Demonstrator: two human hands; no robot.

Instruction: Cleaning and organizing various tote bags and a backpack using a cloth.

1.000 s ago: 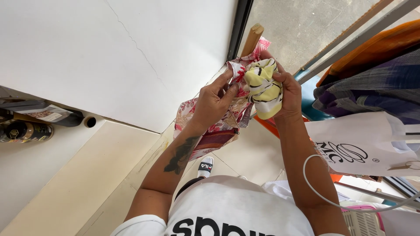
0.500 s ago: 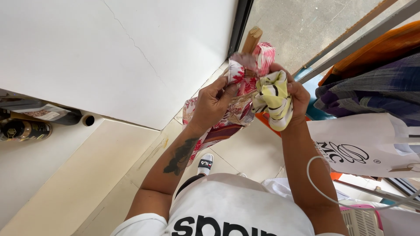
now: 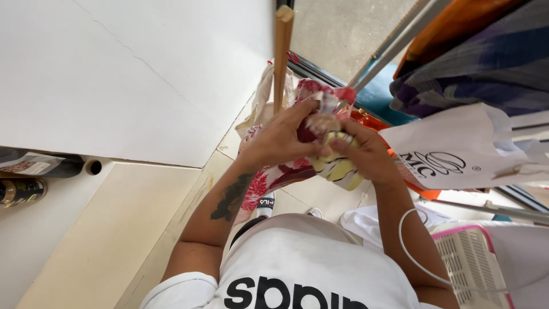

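My left hand [image 3: 283, 140] and my right hand [image 3: 363, 151] meet in front of my chest, both gripping a bunched piece of red-and-white floral cloth [image 3: 269, 183]. A smaller yellow-and-white cloth [image 3: 340, 170] is pressed under my right fingers. The floral cloth hangs down below my left wrist. A wooden stick [image 3: 282, 54] stands upright just behind my left hand.
A white wall [image 3: 131, 74] fills the left. Clothes hang on a rack [image 3: 474, 63] at the upper right, with a white printed bag [image 3: 457, 149] below them. A pink-rimmed laundry basket [image 3: 472, 260] sits at the lower right. Bottles [image 3: 20, 191] lie at the far left.
My hands have come lower and closer together, bunching the cloths into a tighter bundle. The view has tilted, so the wooden stick now shows taller.
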